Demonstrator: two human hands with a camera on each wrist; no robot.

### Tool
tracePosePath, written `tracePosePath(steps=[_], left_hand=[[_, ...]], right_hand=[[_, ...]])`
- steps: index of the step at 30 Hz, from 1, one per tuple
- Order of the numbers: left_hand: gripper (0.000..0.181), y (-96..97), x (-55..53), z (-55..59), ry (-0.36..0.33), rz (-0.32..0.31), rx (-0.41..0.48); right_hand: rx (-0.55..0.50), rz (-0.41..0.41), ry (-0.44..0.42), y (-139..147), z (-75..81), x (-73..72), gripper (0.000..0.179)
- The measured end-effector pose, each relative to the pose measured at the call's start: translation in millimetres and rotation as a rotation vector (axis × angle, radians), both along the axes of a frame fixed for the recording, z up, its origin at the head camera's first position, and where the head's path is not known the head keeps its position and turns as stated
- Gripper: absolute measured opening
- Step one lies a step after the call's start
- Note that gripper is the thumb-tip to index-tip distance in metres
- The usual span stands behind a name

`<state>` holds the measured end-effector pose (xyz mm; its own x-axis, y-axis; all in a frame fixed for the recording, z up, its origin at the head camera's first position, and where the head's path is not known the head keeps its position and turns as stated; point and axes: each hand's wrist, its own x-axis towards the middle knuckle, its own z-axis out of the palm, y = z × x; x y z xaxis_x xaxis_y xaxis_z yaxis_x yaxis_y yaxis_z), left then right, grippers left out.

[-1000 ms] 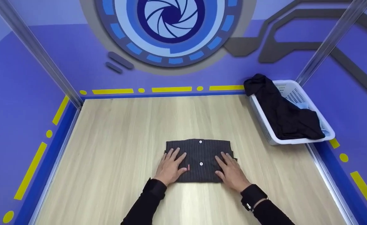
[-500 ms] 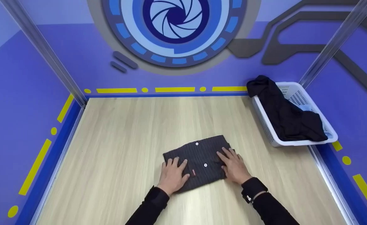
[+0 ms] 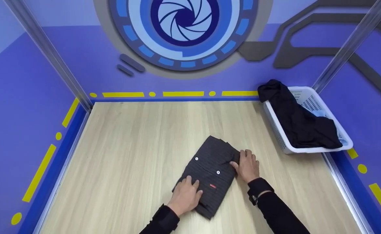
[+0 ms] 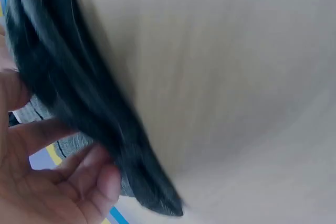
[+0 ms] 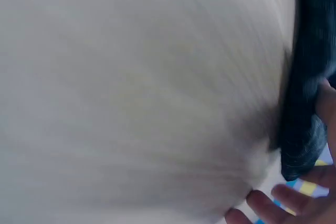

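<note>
A folded dark striped shirt (image 3: 206, 175) with white buttons and a small red tag lies turned at a slant on the table. My left hand (image 3: 185, 196) rests on its lower left part, fingers on top of the cloth. In the left wrist view, the shirt's edge (image 4: 94, 93) partly hides those fingertips. At the right edge, my right hand (image 3: 248, 167) holds the shirt, its thumb on the cloth and its fingers round the side. The right wrist view shows the thumb (image 5: 326, 103) against the dark cloth (image 5: 310, 77); the other fingers stand apart below.
A white perforated basket (image 3: 320, 150) stands at the back right of the wooden table (image 3: 128, 146). Over its left rim hangs a black garment (image 3: 297, 120), with light blue cloth (image 3: 320, 113) inside. Blue-purple panels (image 3: 70, 55) enclose the back and sides.
The shirt has turned anticlockwise from lying square to a steep slant. My left hand has shifted down and right; my right hand has moved slightly up and now grips the edge.
</note>
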<state>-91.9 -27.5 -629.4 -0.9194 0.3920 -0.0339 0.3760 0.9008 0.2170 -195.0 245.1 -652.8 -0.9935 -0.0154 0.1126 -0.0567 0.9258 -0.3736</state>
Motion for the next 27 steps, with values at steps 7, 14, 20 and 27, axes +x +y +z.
tracePosePath(steps=[7,14,20,27], left_hand=[[0.038,4.5,-2.0,4.6,0.053,-0.049,0.017],[0.023,-4.8,-27.6,8.9,0.187,-0.07,0.119],[0.036,-3.2,-55.3,13.5,0.249,-0.085,0.149],[0.055,4.2,-77.3,11.1,0.061,-0.119,0.102]], right_hand=[[-0.03,-0.061,0.017,-9,2.6,-4.2,0.071],[-0.089,0.092,0.178,-25,23.4,24.5,0.061],[-0.079,0.374,0.291,-37,29.2,76.4,0.064],[0.02,0.572,0.123,-46,19.5,120.7,0.082]])
